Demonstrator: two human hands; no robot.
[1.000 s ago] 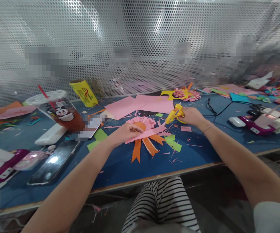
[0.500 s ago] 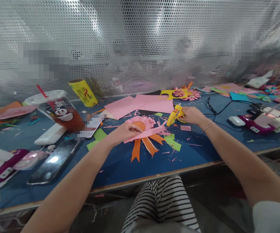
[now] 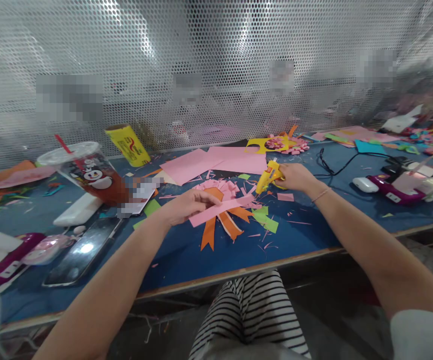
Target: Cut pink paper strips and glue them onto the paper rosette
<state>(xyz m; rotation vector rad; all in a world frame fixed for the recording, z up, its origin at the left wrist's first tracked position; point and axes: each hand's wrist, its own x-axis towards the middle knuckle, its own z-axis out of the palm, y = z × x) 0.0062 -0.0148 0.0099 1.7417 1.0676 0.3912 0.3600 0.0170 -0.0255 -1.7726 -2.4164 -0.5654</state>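
Note:
My left hand [image 3: 190, 204] pinches a pink paper strip [image 3: 235, 203] between thumb and fingers, holding it slanted above the table. Under the strip lies a paper rosette with a pink looped edge [image 3: 232, 188] and orange forked ribbon tails [image 3: 230, 226] pointing toward me. In my right hand [image 3: 295, 177] is a yellow hot glue gun [image 3: 268, 176], fingers wrapped around its handle. Its nozzle points down near the strip's right end; whether it touches I cannot tell. The rosette's left side is partly hidden by my left hand.
Pink sheets [image 3: 191, 167] and a finished-looking rosette [image 3: 293, 145] lie behind. On the left are an iced drink cup [image 3: 99, 182], a phone [image 3: 83, 255] and a yellow roll [image 3: 129, 146]. A black cable [image 3: 342, 165] and a purple-and-white device [image 3: 394, 192] are at right. Paper scraps surround the rosette.
The pink strip has tilted slightly, and more of its left end shows below my left hand. The glue gun stays by its right end. The whole view has shifted a little.

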